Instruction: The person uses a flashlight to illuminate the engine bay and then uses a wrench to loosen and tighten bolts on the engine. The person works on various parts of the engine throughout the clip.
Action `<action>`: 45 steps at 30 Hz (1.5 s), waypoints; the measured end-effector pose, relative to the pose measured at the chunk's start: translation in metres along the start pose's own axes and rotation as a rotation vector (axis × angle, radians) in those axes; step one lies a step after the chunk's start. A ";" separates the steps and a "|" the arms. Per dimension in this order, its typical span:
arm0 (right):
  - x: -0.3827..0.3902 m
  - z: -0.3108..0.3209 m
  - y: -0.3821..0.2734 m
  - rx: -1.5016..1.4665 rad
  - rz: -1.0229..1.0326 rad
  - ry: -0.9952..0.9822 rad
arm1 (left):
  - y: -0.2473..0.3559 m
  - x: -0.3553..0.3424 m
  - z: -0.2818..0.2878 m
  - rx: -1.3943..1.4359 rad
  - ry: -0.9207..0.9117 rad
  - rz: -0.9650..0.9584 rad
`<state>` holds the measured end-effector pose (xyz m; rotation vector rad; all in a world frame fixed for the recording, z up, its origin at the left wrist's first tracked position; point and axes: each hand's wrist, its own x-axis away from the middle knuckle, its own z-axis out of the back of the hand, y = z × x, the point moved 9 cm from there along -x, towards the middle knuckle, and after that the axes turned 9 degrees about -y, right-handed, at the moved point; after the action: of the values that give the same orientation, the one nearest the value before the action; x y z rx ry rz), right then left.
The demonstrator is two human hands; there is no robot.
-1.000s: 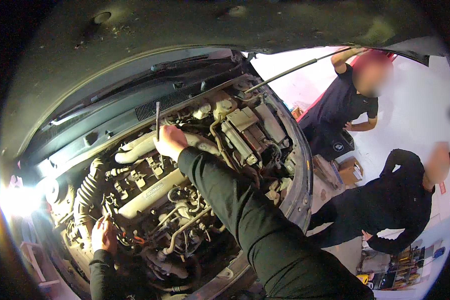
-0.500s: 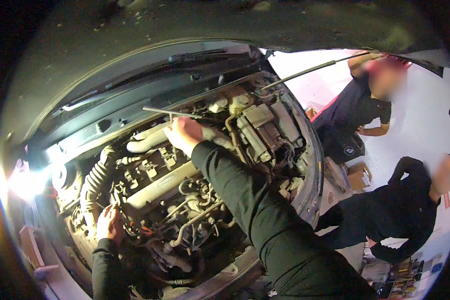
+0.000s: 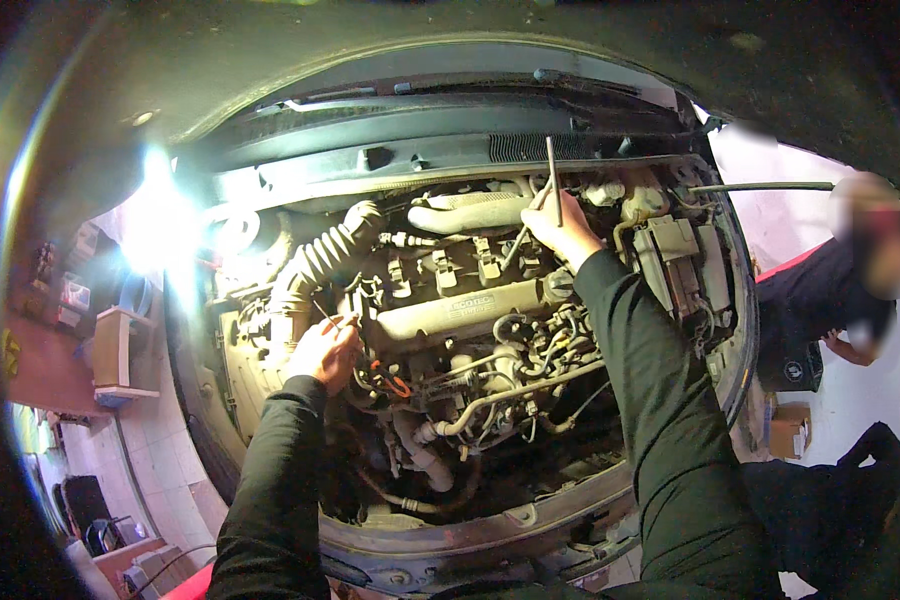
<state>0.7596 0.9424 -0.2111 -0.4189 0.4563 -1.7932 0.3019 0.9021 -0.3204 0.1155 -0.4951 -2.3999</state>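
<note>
My right hand is closed around a T-handle wrench above the far right part of the engine. The wrench's crossbar sticks up past my fingers, and its shaft slants down toward the row of ignition coils. I cannot tell whether its tip touches one. My left hand pinches a thin rod-like piece, its kind unclear, beside the wiring connectors at the left end of the valve cover. My fingers partly hide that piece. The ribbed intake hose runs just beyond this hand.
The raised hood hangs overhead, held by a prop rod. A bright work lamp glares at the left. The battery sits at the right of the bay. Two co-workers in dark clothes, one a standing person, are at the right.
The view has swung, so the engine bay sits further right and more level. The wrench's crossbar has turned from crosswise to pointing away from me. Both hands keep their grips.
</note>
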 end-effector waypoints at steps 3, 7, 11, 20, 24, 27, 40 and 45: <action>0.014 0.007 -0.006 0.079 -0.019 0.091 | 0.002 0.002 0.002 0.002 0.017 -0.012; 0.010 0.006 -0.004 0.079 -0.042 0.081 | 0.006 0.001 0.006 -0.004 0.082 -0.064; -0.001 -0.005 0.009 -0.043 0.028 -0.093 | 0.009 0.000 0.006 -0.026 0.051 -0.064; 0.017 0.003 -0.002 0.104 -0.122 0.089 | 0.011 -0.001 0.006 -0.019 -0.005 -0.013; 0.008 0.000 -0.002 0.175 -0.167 0.011 | 0.008 -0.001 0.003 -0.043 -0.013 -0.010; -0.002 -0.002 0.007 0.074 -0.057 -0.051 | 0.006 -0.003 -0.002 -0.054 -0.034 -0.018; 0.023 0.009 -0.037 -0.055 0.307 0.159 | 0.002 0.000 -0.002 -0.034 0.005 -0.058; 0.029 -0.010 -0.063 -0.116 0.291 0.171 | 0.000 0.001 -0.005 -0.022 0.047 -0.032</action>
<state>0.6951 0.9305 -0.1862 -0.2647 0.7073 -1.5301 0.3019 0.8999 -0.3247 0.1717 -0.4483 -2.4274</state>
